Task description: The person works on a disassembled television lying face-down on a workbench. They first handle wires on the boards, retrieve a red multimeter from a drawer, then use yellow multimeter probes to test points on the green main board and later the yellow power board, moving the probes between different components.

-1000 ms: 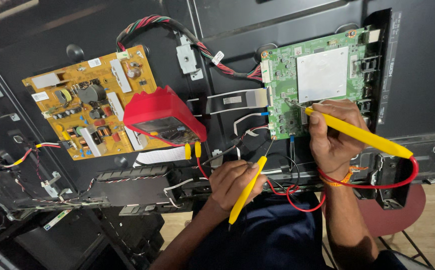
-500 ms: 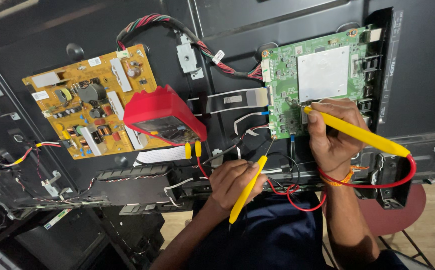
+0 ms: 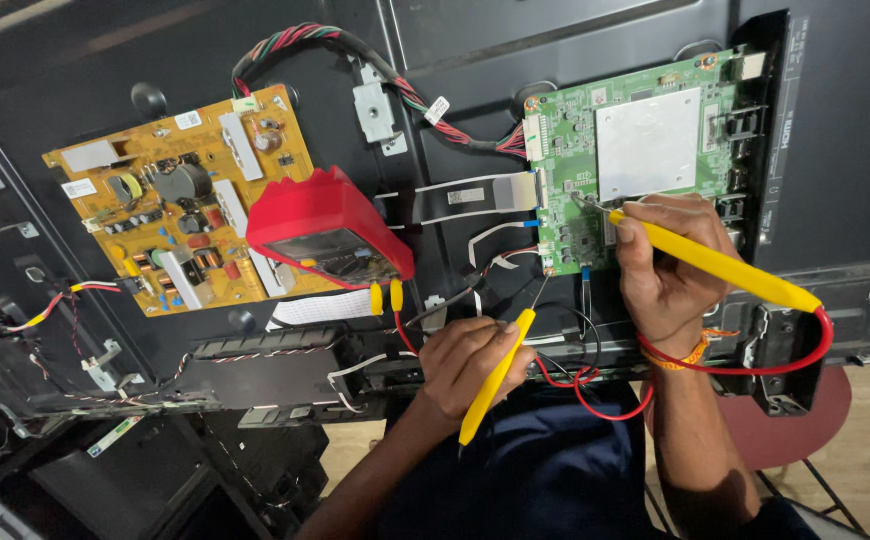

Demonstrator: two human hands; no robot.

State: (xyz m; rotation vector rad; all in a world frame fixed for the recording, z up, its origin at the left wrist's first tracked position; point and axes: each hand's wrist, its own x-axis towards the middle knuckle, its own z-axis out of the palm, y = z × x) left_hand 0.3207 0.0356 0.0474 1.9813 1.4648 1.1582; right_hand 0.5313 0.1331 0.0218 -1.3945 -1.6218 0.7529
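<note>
My right hand grips a yellow test probe with a red lead, its metal tip touching the green circuit board near the board's left middle. My left hand holds a second yellow probe, whose thin tip reaches up to the lower left corner of the green board. A red multimeter stands tilted on the black back panel, between the green board and a yellow-brown power board. Two yellow plugs sit in the meter's lower edge.
A bundle of red, green and black wires runs from the power board's top to the green board. Flat white ribbon cables lie left of the green board. A round dark red stool seat stands at the lower right on a wooden floor.
</note>
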